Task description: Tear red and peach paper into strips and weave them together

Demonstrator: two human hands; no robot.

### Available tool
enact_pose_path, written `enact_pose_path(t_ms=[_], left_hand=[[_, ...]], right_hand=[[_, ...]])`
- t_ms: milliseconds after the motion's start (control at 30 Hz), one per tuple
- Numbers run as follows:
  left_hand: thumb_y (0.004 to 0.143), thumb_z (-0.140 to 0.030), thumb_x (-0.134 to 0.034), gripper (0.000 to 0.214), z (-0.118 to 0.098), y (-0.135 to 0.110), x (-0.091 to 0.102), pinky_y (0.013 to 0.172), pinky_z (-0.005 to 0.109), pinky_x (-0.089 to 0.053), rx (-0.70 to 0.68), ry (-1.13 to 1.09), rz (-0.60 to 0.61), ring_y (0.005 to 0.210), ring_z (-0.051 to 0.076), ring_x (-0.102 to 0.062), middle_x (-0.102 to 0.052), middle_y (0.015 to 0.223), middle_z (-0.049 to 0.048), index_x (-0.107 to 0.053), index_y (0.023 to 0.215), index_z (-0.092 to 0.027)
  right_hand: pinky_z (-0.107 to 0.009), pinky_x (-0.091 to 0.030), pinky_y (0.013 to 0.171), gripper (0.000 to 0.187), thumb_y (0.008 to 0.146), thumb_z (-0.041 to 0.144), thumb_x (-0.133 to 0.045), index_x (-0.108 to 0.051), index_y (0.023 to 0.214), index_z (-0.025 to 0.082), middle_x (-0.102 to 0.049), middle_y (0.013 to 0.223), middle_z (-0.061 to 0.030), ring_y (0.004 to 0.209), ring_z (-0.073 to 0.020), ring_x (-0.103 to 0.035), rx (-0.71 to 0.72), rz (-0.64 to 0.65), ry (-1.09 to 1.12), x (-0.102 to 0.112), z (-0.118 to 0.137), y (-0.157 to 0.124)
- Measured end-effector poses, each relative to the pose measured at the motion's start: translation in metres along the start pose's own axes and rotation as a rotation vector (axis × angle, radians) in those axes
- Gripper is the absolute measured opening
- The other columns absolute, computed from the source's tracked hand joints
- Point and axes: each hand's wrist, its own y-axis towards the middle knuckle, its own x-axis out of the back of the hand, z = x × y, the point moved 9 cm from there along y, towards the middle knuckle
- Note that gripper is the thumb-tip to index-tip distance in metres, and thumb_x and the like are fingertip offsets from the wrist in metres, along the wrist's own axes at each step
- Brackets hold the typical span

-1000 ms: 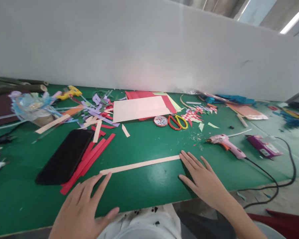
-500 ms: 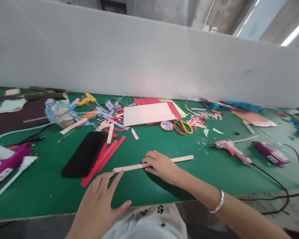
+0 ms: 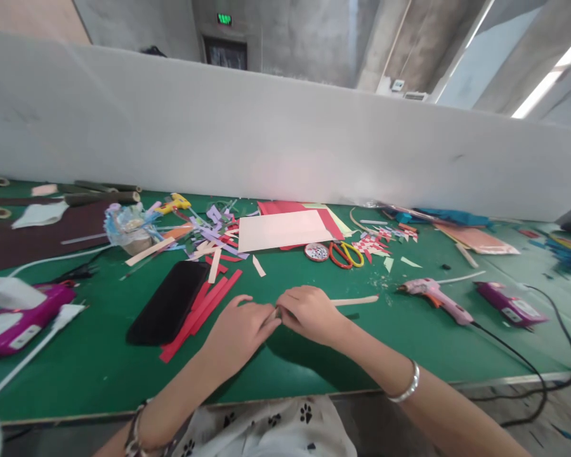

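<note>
A narrow pale paper strip (image 3: 356, 301) sticks out to the right from under my right hand (image 3: 311, 314), its free end raised slightly off the table. My right fingers are closed on the strip. My left hand (image 3: 242, 329) meets the right one with its thumb and fingers pinched together at the strip's left part, which the fingers mostly hide. Left of my hands lie several red paper strips (image 3: 204, 311) and a black phone (image 3: 168, 304). Beyond them is a pale paper sheet (image 3: 283, 230) on red paper.
Orange-and-yellow-handled scissors (image 3: 346, 255) lie beside a small round tin (image 3: 316, 252). At right is a pink glue gun (image 3: 438, 298) with its cord and a purple power box (image 3: 510, 303). Paper scraps (image 3: 214, 231) are scattered at the back left. A white partition (image 3: 285, 139) borders the green table.
My left hand has moved right and closed beside my right hand. The strip, flat on the table before, is now lifted, its left part among my fingers. The view has tilted up.
</note>
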Motion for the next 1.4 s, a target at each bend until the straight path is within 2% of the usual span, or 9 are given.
enact_pose_path(t_ms=[100,233,333,767,1000,1100,1267,1333,1400], left_hand=[[0.094,-0.031,-0.024,0.044,0.006,0.008,0.005,0.072,0.031,-0.037,0.039,0.017,0.043,0.059,0.015,-0.051,-0.059,0.06,0.0001,-0.057,0.069,-0.018],[0.092,-0.034,-0.031,0.038,0.017,0.004,0.012,0.058,0.024,-0.031,0.054,-0.084,0.125,0.057,0.015,-0.05,-0.055,0.055,-0.0013,-0.058,0.07,-0.02],[0.092,-0.034,-0.03,0.039,0.024,-0.001,0.015,0.053,0.022,-0.028,0.075,-0.227,0.195,0.051,0.012,-0.047,-0.048,0.049,-0.0038,-0.057,0.068,-0.02],[0.088,-0.043,-0.033,0.038,0.06,-0.029,0.009,0.044,0.018,-0.031,0.228,-0.541,0.42,0.039,0.008,-0.039,-0.037,0.048,-0.006,-0.048,0.064,-0.018],[0.087,-0.044,-0.032,0.039,0.058,-0.03,0.007,0.045,0.018,-0.031,0.22,-0.52,0.453,0.041,0.007,-0.039,-0.039,0.051,-0.0051,-0.046,0.063,-0.017],[0.087,-0.044,-0.032,0.039,0.055,-0.029,0.008,0.045,0.018,-0.03,0.191,-0.507,0.462,0.041,0.007,-0.039,-0.04,0.052,-0.0049,-0.045,0.063,-0.017],[0.088,-0.045,-0.031,0.04,0.068,-0.036,0.009,0.045,0.018,-0.03,0.23,-0.471,0.452,0.041,0.009,-0.04,-0.038,0.046,-0.0053,-0.048,0.064,-0.018],[0.088,-0.045,-0.031,0.041,0.066,-0.036,0.01,0.046,0.019,-0.03,0.21,-0.472,0.456,0.042,0.009,-0.041,-0.039,0.046,-0.0048,-0.051,0.065,-0.017],[0.089,-0.043,-0.03,0.041,0.056,-0.031,0.012,0.048,0.019,-0.03,0.15,-0.459,0.455,0.044,0.01,-0.041,-0.042,0.047,-0.0043,-0.054,0.066,-0.018]], right_hand=[[-0.024,-0.022,0.051,0.012,0.075,0.017,-0.049,-0.059,0.07,0.019,-0.062,0.063,0.0007,0.054,-0.0105,-0.05,-0.067,0.013,0.032,0.006,-0.008,0.002],[-0.023,-0.017,0.048,0.013,0.069,0.016,-0.049,-0.06,0.063,0.02,-0.06,0.054,0.0014,0.047,-0.0096,-0.044,-0.178,0.036,0.06,0.011,-0.025,-0.002],[-0.021,-0.019,0.048,0.014,0.065,0.014,-0.047,-0.058,0.058,0.019,-0.054,0.049,0.0026,0.044,-0.0082,-0.04,-0.202,0.055,0.141,0.014,-0.036,-0.01],[-0.019,-0.019,0.047,0.014,0.065,0.011,-0.04,-0.044,0.053,0.018,-0.032,0.046,0.0065,0.044,-0.0065,-0.028,-0.258,0.047,0.314,0.024,-0.084,-0.062],[-0.019,-0.02,0.047,0.014,0.067,0.011,-0.039,-0.04,0.055,0.018,-0.034,0.049,0.0064,0.046,-0.0069,-0.027,-0.31,0.055,0.326,0.03,-0.091,-0.085],[-0.019,-0.021,0.047,0.014,0.068,0.011,-0.04,-0.041,0.056,0.018,-0.036,0.048,0.0062,0.046,-0.007,-0.029,-0.316,0.072,0.268,0.035,-0.093,-0.092],[-0.021,-0.022,0.046,0.016,0.069,0.011,-0.04,-0.044,0.055,0.019,-0.045,0.047,0.0048,0.043,-0.0088,-0.037,-0.442,0.036,-0.025,0.053,-0.122,-0.117],[-0.022,-0.03,0.048,0.017,0.074,0.013,-0.04,-0.05,0.062,0.02,-0.053,0.053,0.0029,0.046,-0.0103,-0.045,-0.491,-0.041,-0.037,0.063,-0.127,-0.123],[-0.023,-0.04,0.059,0.017,0.081,0.019,-0.04,-0.057,0.08,0.02,-0.063,0.072,-0.0017,0.062,-0.0134,-0.057,-0.461,-0.124,0.042,0.07,-0.115,-0.116]])
